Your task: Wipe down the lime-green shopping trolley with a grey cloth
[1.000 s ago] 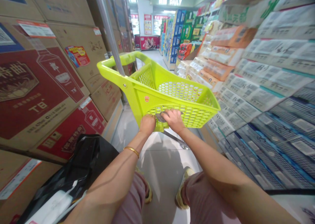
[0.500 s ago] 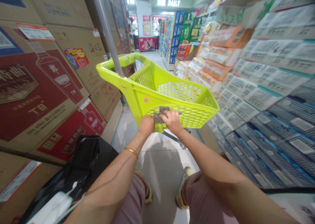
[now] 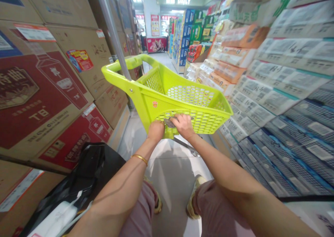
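A lime-green plastic shopping cart (image 3: 142, 92) with latticed basket walls stands in front of me, turned so its side faces me. Bent over a crumpled grey cloth (image 3: 170, 123), my right hand (image 3: 184, 126) presses it against the lattice, fingers curled on it. My left hand (image 3: 156, 131) is closed in a fist at the lower left of the same panel, right beside the cloth. What sits inside that fist is hidden. The cart's basket looks bare inside.
Stacked liquor cartons (image 3: 52, 87) wall the left side. Packs of tissue (image 3: 276, 73) are piled on the right. A metal pole (image 3: 114, 32) rises by the cart's handle. A black bag (image 3: 88, 171) with a white device (image 3: 56, 218) lies at lower left.
My right hand has shifted slightly and its fingers now lie flatter over the cloth, so less of the cloth shows. My left hand and the cart stay nearly in place.
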The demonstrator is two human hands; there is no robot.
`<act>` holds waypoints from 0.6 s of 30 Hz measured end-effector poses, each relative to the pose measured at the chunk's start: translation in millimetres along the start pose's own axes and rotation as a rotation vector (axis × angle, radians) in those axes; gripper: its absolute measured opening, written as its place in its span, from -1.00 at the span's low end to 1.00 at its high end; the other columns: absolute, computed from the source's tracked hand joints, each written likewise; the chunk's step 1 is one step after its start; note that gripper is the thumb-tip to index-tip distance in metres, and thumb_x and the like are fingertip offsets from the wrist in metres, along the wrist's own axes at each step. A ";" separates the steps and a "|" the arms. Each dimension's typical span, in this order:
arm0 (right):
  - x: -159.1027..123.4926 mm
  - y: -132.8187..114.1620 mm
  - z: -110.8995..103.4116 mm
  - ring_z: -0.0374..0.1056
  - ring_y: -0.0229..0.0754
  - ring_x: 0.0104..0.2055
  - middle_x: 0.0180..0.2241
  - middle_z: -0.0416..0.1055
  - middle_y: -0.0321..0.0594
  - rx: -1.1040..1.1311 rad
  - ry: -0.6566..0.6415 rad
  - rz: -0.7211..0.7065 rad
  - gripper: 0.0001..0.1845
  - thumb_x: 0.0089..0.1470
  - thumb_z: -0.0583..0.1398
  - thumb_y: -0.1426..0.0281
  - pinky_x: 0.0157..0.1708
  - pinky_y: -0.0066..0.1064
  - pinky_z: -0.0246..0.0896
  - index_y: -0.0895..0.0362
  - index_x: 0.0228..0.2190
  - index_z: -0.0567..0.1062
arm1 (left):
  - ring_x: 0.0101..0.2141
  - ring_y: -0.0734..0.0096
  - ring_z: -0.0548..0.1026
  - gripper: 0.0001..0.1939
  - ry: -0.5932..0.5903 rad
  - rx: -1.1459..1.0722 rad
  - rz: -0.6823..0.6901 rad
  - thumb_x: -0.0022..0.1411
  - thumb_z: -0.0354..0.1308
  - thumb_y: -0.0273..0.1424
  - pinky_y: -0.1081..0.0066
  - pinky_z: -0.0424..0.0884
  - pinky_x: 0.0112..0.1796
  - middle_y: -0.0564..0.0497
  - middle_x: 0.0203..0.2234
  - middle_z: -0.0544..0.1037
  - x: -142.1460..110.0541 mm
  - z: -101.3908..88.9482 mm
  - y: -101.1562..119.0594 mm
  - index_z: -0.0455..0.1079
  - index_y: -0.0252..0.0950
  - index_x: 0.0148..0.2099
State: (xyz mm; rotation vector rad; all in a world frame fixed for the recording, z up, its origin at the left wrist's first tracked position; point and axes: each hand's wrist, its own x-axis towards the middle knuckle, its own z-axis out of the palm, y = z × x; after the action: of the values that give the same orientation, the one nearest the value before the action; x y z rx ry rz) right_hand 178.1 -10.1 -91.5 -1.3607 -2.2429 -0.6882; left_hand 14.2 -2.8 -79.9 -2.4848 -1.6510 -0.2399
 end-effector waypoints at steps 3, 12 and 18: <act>15.3 7.1 -14.9 0.13 -0.11 -0.12 -0.12 0.38 -0.19 -0.009 0.163 0.159 -0.70 0.22 0.00 0.39 -0.17 -0.28 -0.13 -0.09 -0.14 0.48 | -0.22 0.20 0.49 -0.72 -0.015 0.004 0.004 0.24 -0.09 -0.54 0.34 0.38 -0.22 -0.22 -0.36 0.52 -0.3 -0.5 0.4 0.45 -0.47 -0.20; 9.0 7.7 -7.1 0.11 -0.11 -0.13 -0.15 0.37 -0.20 -0.012 0.197 0.171 -0.70 0.21 0.01 0.39 -0.16 -0.28 -0.13 -0.11 -0.17 0.50 | -0.21 0.19 0.49 -0.72 -0.011 -0.002 0.016 0.25 -0.10 -0.52 0.31 0.39 -0.22 -0.23 -0.36 0.53 -0.7 2.5 1.7 0.45 -0.45 -0.21; -24.2 -3.9 14.9 0.12 -0.12 -0.15 -0.12 0.39 -0.17 0.010 -0.112 -0.084 -0.73 0.22 0.01 0.36 -0.20 -0.27 -0.13 -0.02 -0.15 0.47 | -0.23 0.19 0.50 -0.73 -0.010 0.015 0.010 0.22 -0.09 -0.55 0.32 0.39 -0.23 -0.23 -0.36 0.52 -1.3 -0.4 3.8 0.45 -0.45 -0.23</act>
State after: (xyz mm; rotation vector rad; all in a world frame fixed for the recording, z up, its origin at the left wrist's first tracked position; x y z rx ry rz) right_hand 183.4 -19.2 -118.2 -1.3371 -2.4005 -0.6428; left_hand 17.1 -5.5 -79.9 -2.4871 -1.6374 -0.2128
